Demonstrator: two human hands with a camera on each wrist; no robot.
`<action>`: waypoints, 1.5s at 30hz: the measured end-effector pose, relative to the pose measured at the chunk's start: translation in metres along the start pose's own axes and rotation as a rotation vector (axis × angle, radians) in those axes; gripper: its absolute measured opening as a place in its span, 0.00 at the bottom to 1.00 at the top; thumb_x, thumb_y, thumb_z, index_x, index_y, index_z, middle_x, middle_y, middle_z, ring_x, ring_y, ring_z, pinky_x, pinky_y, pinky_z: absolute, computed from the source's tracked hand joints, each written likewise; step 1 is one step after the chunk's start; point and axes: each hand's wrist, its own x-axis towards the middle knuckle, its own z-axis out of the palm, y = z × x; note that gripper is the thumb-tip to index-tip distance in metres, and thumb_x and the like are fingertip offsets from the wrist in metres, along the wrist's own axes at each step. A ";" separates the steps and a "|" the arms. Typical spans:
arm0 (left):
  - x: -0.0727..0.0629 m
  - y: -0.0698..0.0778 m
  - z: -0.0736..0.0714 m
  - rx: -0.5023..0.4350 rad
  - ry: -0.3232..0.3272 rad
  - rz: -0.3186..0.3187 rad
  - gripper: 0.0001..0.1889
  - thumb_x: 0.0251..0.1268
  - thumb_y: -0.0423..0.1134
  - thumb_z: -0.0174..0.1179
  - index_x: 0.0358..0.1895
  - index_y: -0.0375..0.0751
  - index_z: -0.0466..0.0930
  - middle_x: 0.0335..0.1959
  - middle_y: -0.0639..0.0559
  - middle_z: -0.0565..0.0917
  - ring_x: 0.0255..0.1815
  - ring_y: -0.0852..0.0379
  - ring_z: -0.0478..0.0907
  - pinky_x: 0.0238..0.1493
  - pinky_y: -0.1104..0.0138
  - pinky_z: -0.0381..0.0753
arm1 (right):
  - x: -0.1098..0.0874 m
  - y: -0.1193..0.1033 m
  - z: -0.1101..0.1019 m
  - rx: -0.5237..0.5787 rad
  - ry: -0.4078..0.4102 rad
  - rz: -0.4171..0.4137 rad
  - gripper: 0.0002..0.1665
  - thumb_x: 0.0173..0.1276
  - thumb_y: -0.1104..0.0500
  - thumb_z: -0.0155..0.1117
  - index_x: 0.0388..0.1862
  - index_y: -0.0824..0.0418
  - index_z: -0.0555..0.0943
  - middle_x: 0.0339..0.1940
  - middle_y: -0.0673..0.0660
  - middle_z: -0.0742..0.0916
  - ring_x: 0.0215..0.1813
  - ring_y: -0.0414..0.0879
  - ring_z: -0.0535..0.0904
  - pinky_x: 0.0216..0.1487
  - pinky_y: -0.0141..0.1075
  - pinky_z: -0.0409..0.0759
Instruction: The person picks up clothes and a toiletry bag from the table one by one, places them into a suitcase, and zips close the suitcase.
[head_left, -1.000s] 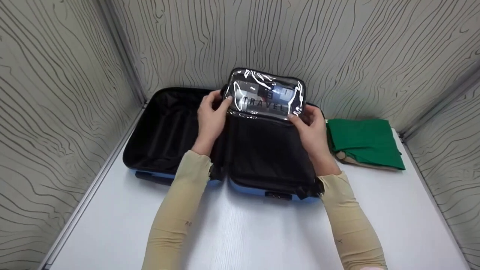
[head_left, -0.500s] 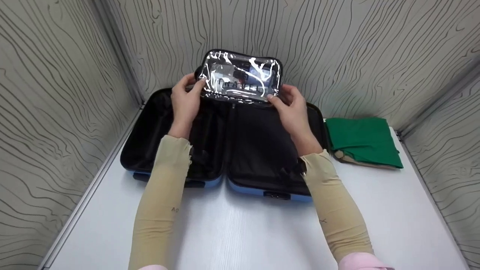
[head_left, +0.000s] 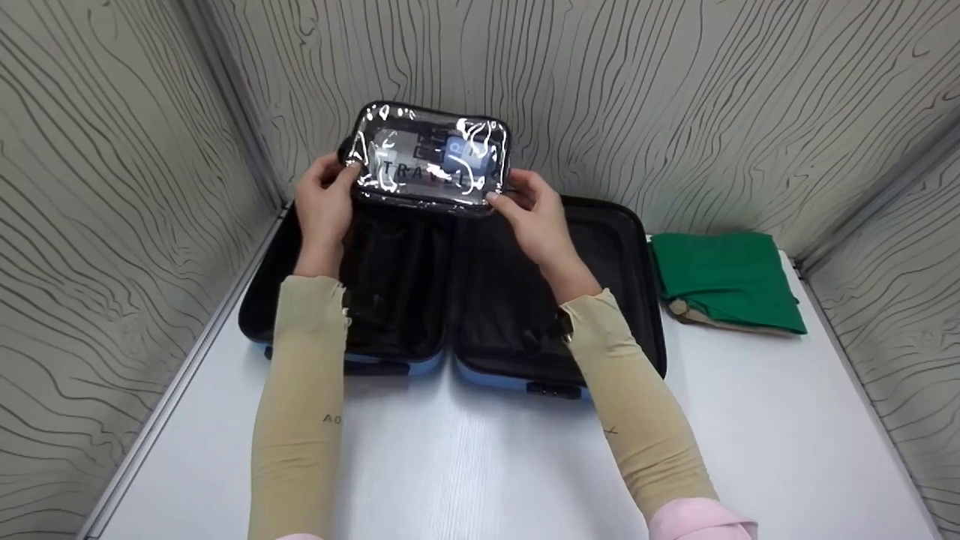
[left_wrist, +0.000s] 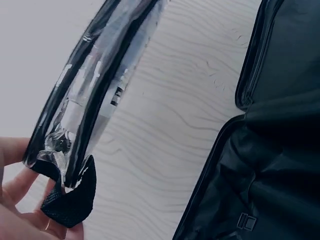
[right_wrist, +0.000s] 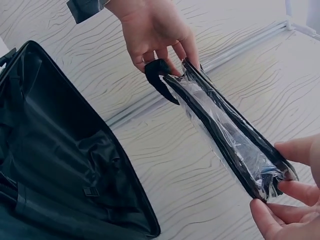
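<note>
A clear toiletry bag with black trim and the word TRAVEL is held up above the far edge of an open suitcase. At its left end my left hand grips it, thumb on the front face. My right hand pinches the lower right corner between thumb and fingers. Small items, one of them blue, show through the plastic. The left wrist view shows a black strap loop at the end by my left fingers. In the right wrist view the bag appears edge-on between both hands.
The suitcase has a blue shell and black lining, its two halves spread on a white table. Folded green cloth lies right of it, over something tan. Wood-grain patterned walls stand behind and at both sides.
Both hands have carried the toiletry bag to the left, from above the suitcase's right half towards its left half. It first rose a little. The suitcase and green cloth stay in place.
</note>
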 end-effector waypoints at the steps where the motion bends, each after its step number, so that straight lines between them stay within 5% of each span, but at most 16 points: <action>1: 0.001 -0.001 -0.002 0.001 0.006 -0.003 0.15 0.72 0.36 0.64 0.57 0.35 0.83 0.46 0.49 0.82 0.49 0.57 0.75 0.51 0.71 0.71 | 0.001 0.001 0.003 -0.007 -0.002 0.004 0.26 0.71 0.63 0.69 0.65 0.68 0.76 0.61 0.60 0.82 0.59 0.50 0.79 0.58 0.38 0.76; 11: 0.007 -0.023 -0.022 0.002 0.130 -0.050 0.13 0.70 0.30 0.64 0.54 0.30 0.84 0.41 0.49 0.80 0.45 0.57 0.74 0.48 0.70 0.71 | 0.007 0.025 0.038 0.019 -0.038 0.126 0.25 0.71 0.71 0.64 0.67 0.73 0.75 0.44 0.59 0.81 0.41 0.48 0.82 0.41 0.35 0.83; 18: 0.007 -0.055 -0.033 0.032 0.180 -0.085 0.13 0.69 0.30 0.64 0.54 0.29 0.85 0.38 0.50 0.80 0.42 0.58 0.74 0.47 0.71 0.71 | 0.000 0.050 0.059 0.153 -0.121 0.229 0.31 0.70 0.76 0.62 0.71 0.77 0.68 0.43 0.59 0.78 0.37 0.48 0.84 0.43 0.36 0.85; 25: 0.007 -0.080 -0.044 0.069 0.225 -0.181 0.16 0.70 0.31 0.64 0.58 0.31 0.84 0.46 0.46 0.82 0.49 0.56 0.75 0.53 0.71 0.71 | -0.012 0.066 0.078 0.303 -0.197 0.347 0.32 0.70 0.76 0.62 0.71 0.79 0.66 0.46 0.62 0.76 0.46 0.57 0.85 0.53 0.40 0.83; 34: 0.003 -0.101 -0.050 0.127 0.272 -0.309 0.17 0.71 0.34 0.62 0.60 0.37 0.84 0.57 0.44 0.83 0.57 0.52 0.75 0.61 0.67 0.69 | -0.024 0.080 0.104 0.314 -0.212 0.463 0.49 0.70 0.66 0.66 0.79 0.78 0.49 0.71 0.73 0.70 0.66 0.56 0.75 0.64 0.36 0.74; 42: 0.001 -0.112 -0.043 0.069 0.254 -0.358 0.18 0.72 0.31 0.57 0.62 0.36 0.83 0.61 0.43 0.81 0.62 0.52 0.73 0.62 0.68 0.69 | -0.028 0.093 0.115 0.406 -0.258 0.483 0.35 0.71 0.67 0.62 0.72 0.78 0.63 0.67 0.70 0.76 0.56 0.47 0.75 0.71 0.42 0.65; 45: 0.003 -0.115 -0.038 0.062 0.234 -0.358 0.19 0.74 0.30 0.54 0.65 0.37 0.80 0.60 0.42 0.80 0.60 0.52 0.73 0.60 0.69 0.71 | -0.028 0.095 0.116 0.451 -0.256 0.502 0.34 0.73 0.67 0.61 0.73 0.78 0.62 0.69 0.69 0.74 0.60 0.47 0.73 0.74 0.42 0.61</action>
